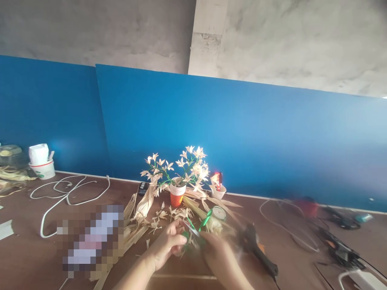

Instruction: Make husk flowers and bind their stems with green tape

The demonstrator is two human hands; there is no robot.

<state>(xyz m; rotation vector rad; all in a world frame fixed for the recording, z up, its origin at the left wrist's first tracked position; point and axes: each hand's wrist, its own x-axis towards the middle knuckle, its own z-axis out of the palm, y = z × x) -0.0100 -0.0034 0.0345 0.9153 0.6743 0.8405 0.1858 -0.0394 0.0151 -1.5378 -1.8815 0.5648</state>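
My left hand [171, 241] is closed in a pinch around a small green piece [185, 237], whose kind I cannot make out. Just to its right, my right hand [215, 251] is blurred and closed on scissors [193, 230]; their silver blades point toward the left fingers and the handles are mostly hidden. A bright green strip [205, 220] shows beyond the right hand. Behind both hands, pale husk flowers [198, 167] on green stems stand in an orange and white paper cup [177, 195]. Loose husk flowers [160, 215] lie before the cup.
Dried husks [145, 205] surround the cup. A round roll [219, 212] and a black glue gun [258, 251] lie to the right. A phone-like, pixelated item [93, 237] and white cable [45, 217] are left. A blue partition [229, 133] borders the back.
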